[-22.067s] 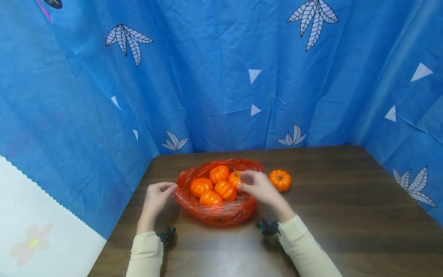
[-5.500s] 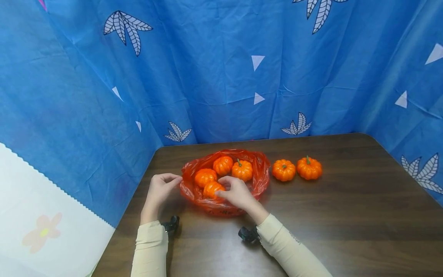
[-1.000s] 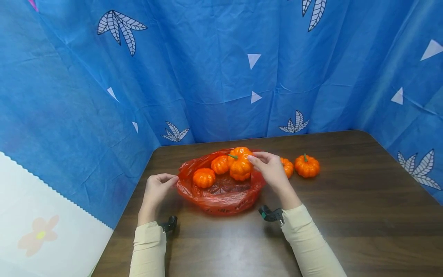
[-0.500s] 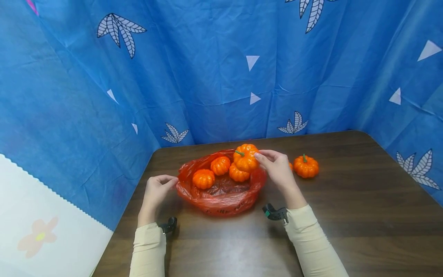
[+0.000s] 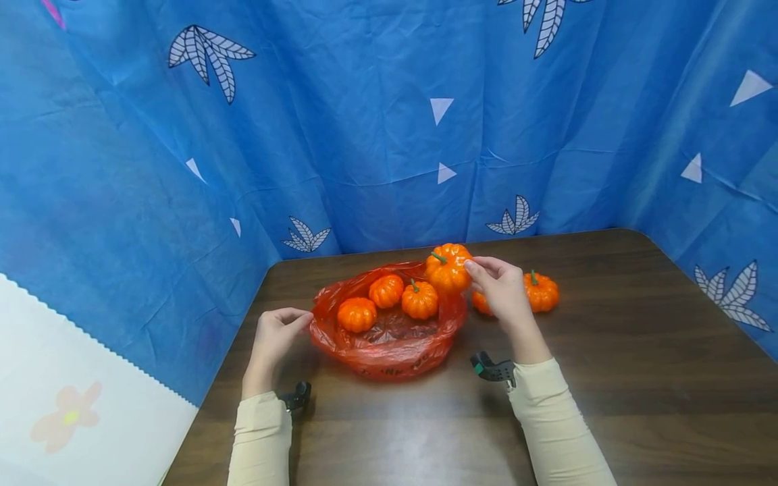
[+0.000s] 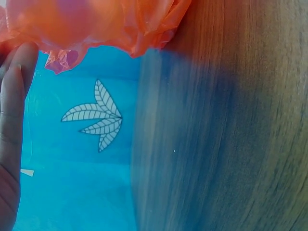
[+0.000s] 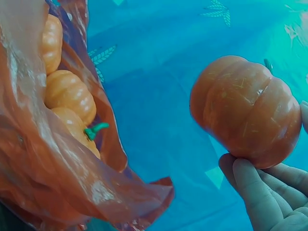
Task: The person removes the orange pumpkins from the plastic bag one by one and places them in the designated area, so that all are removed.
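In the head view, my left hand [image 5: 273,341] pinches the left edge of a red plastic bag [image 5: 389,361] that stands wide at the mouth. Three small orange pumpkins lie inside it: one at the left [image 5: 357,314], one at the back [image 5: 385,291], and a pumpkin with a green stem [image 5: 419,300]. My right hand [image 5: 504,290] grips another pumpkin [image 5: 448,268] above the bag's right rim. The right wrist view shows that pumpkin [image 7: 245,110] in the fingertips, apart from the bag [image 7: 62,159]. In the left wrist view, fingers [image 6: 14,101] meet the bag's edge.
Right of the bag, two pumpkins sit on the dark wooden table [image 5: 638,351]; one pumpkin [image 5: 541,292] is partly behind my right hand, the other pumpkin [image 5: 482,304] mostly hidden by it. A blue patterned curtain [image 5: 389,135] hangs behind the table.
Over the last second my right hand has lifted the pumpkin up and rightward out of the bag. Earlier the bag held more pumpkins and fewer sat on the table. My left hand stays at the edge.
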The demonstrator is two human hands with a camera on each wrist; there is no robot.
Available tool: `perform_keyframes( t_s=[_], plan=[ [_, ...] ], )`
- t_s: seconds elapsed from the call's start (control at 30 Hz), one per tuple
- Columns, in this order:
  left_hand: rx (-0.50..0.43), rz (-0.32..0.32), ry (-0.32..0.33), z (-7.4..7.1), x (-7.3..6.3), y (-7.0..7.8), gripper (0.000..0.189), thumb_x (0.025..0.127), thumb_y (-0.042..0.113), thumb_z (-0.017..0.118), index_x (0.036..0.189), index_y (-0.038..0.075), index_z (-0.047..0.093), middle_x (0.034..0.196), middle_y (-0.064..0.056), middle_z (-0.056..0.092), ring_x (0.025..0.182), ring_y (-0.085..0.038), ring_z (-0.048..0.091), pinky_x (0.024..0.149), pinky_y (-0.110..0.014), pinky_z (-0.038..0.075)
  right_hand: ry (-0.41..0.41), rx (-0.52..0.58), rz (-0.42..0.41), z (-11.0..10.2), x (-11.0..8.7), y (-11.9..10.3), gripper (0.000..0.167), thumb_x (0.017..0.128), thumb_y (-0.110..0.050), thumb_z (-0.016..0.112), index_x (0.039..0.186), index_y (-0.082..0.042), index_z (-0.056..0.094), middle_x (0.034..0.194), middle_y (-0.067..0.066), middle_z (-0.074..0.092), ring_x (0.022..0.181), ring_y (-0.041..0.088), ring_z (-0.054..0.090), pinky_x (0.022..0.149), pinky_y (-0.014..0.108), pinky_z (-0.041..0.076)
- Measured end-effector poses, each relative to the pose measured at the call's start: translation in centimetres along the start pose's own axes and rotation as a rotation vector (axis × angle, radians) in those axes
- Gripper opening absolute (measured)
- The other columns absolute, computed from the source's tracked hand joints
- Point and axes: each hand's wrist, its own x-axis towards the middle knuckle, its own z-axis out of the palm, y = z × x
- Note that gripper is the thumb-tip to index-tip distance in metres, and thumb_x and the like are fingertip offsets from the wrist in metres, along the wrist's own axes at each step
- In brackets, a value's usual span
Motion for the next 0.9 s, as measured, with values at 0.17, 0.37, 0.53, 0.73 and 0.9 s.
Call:
perform_keyframes(
  t_s=[0.17, 0.37, 0.53, 0.73, 0.9],
  plan=[
    [0.007, -0.002, 0.000, 0.0, 0.0, -0.1, 0.031, 0.093, 0.028, 0.071, 0.106, 0.000, 0.076, 0.096, -0.013, 0.077, 0.086, -0.028, 0.073, 0.089, -0.047, 0.060, 0.029, 0.008, -0.002, -0.6, 0.1, 0.0, 0.067, 0.094, -0.052, 0.063, 0.140, -0.003, 0.055, 0.139, 0.018, 0.060, 0.121, 0.032, 0.065, 0.095, 0.037, 0.054],
    [-0.006, 0.003, 0.002, -0.1, 0.0, -0.2, 0.031, 0.093, 0.028, 0.072, 0.106, 0.000, 0.076, 0.095, -0.012, 0.077, 0.080, -0.020, 0.074, 0.087, -0.044, 0.061, 0.062, 0.012, 0.003, -1.3, 0.0, 0.0, 0.067, 0.094, -0.052, 0.062, 0.140, -0.004, 0.055, 0.140, 0.018, 0.059, 0.123, 0.032, 0.064, 0.092, 0.033, 0.054],
    [-0.010, -0.001, -0.001, -0.2, -0.1, -0.2, 0.032, 0.093, 0.029, 0.072, 0.106, 0.001, 0.076, 0.095, -0.011, 0.077, 0.080, -0.018, 0.073, 0.087, -0.043, 0.061, 0.099, 0.006, 0.014, -1.9, -0.1, 0.0, 0.067, 0.094, -0.053, 0.060, 0.140, -0.005, 0.055, 0.140, 0.017, 0.060, 0.123, 0.032, 0.064, 0.091, 0.030, 0.054],
    [-0.014, 0.003, 0.000, -0.2, -0.1, -0.2, 0.032, 0.093, 0.030, 0.073, 0.106, 0.001, 0.076, 0.095, -0.011, 0.078, 0.080, -0.018, 0.073, 0.086, -0.042, 0.061, 0.142, 0.018, 0.019, -2.6, -0.2, 0.0, 0.067, 0.095, -0.053, 0.059, 0.140, -0.004, 0.055, 0.140, 0.018, 0.059, 0.124, 0.032, 0.063, 0.092, 0.030, 0.054],
    [-0.011, -0.001, 0.002, -0.3, -0.2, -0.1, 0.033, 0.092, 0.031, 0.073, 0.105, 0.001, 0.076, 0.095, -0.010, 0.078, 0.082, -0.019, 0.073, 0.085, -0.040, 0.061, 0.172, 0.039, 0.034, -3.3, -0.1, -0.1, 0.068, 0.094, -0.053, 0.059, 0.141, -0.004, 0.054, 0.142, 0.017, 0.058, 0.127, 0.031, 0.062, 0.095, 0.031, 0.052]
  ],
)
